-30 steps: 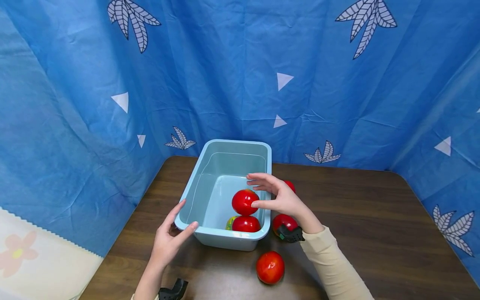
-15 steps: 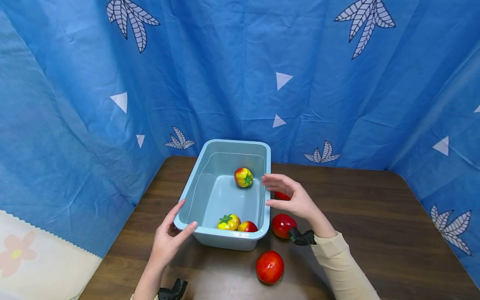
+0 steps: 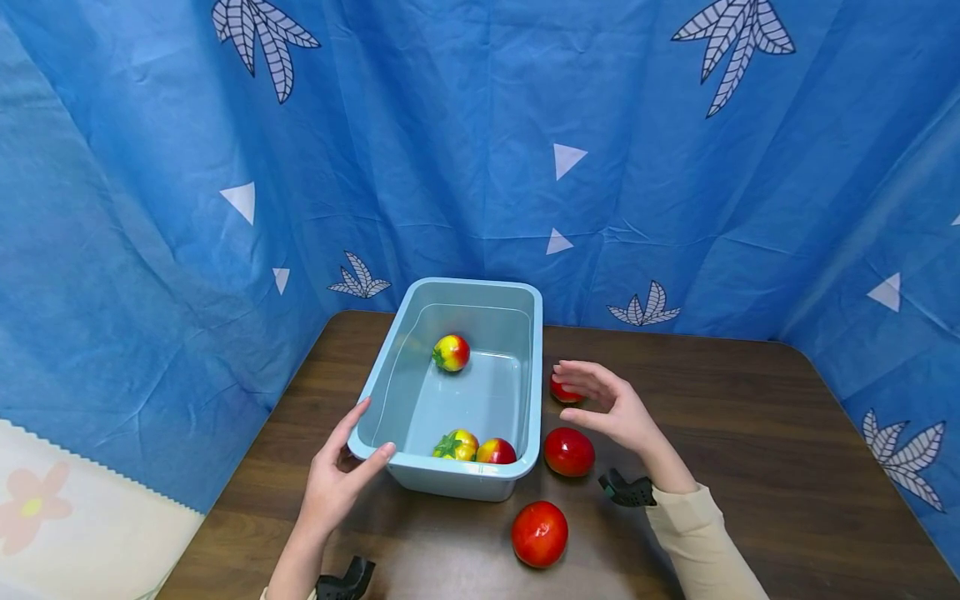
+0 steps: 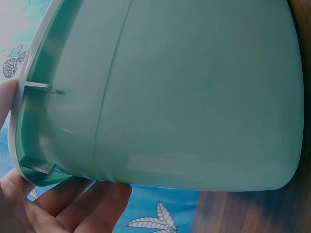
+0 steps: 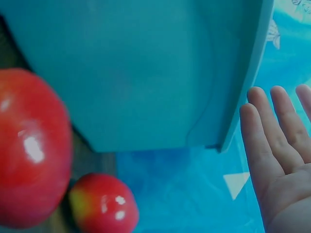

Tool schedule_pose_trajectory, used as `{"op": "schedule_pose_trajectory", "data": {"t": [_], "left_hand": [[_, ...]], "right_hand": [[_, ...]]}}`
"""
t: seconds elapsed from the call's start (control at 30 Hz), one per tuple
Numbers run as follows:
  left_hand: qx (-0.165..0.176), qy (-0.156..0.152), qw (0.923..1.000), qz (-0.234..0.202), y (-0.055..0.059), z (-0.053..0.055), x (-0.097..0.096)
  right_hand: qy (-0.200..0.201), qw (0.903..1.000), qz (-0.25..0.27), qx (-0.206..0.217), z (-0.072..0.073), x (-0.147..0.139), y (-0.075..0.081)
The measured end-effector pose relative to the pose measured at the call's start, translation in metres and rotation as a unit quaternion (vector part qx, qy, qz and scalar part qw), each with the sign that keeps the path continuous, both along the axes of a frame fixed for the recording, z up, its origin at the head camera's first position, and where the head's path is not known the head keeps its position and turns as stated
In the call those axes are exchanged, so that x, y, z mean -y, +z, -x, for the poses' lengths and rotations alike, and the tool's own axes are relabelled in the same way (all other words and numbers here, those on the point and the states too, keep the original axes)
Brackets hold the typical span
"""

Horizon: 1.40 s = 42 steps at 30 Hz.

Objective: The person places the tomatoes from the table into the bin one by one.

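My left hand grips the near left corner of a light blue plastic tub, thumb at the rim; in the left wrist view its fingers lie beneath the rim. Inside the tub are three glossy red-and-yellow fruits: one toward the back, and a leafy green-topped one beside another at the front. Holding nothing, my right hand hovers right of the tub with fingers spread. Its fingertips overlap a small red fruit in the head view.
A red oval fruit lies beside the tub's right wall, and a rounder red fruit lies nearer the front. All stand on a dark wooden table. A blue patterned curtain hangs behind and at the sides.
A fruit has left my right hand and rolled in the tub to the back left; the front fruits shifted. My right hand drew away to the right. My left hand stayed put.
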<state>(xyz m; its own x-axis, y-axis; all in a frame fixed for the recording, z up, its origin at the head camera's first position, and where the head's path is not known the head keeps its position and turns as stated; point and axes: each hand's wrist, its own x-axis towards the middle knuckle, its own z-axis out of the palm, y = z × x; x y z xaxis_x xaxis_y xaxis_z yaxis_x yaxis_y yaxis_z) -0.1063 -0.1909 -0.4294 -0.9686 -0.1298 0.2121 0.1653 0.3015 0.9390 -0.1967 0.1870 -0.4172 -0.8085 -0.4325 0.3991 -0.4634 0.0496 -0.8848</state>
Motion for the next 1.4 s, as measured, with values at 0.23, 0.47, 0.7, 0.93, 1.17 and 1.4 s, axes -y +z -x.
{"op": "schedule_pose_trajectory", "data": {"t": [0.23,0.47,0.7,0.93,1.17,1.4], "left_hand": [[-0.004,0.003,1.0,-0.006,0.0,0.0,0.0],[-0.005,0.002,1.0,-0.007,0.0,0.001,0.0],[0.0,0.003,1.0,-0.006,0.0,0.0,0.0],[-0.003,0.001,0.9999,-0.013,0.0,0.001,-0.001],[-0.008,0.001,0.9999,-0.011,0.0,0.001,-0.001],[-0.007,0.001,0.9999,-0.009,-0.001,0.001,-0.001]], "right_hand": [[0.0,0.9999,0.002,0.015,-0.005,-0.012,-0.019],[-0.01,0.9997,-0.005,0.022,-0.008,-0.02,-0.037],[-0.02,0.9993,-0.017,0.028,-0.014,-0.022,-0.05],[-0.031,0.9977,-0.029,0.053,-0.023,-0.017,-0.049],[-0.04,0.9945,-0.045,0.086,-0.015,-0.024,-0.08],[-0.045,0.9921,-0.041,0.11,-0.016,-0.025,-0.094]]}}
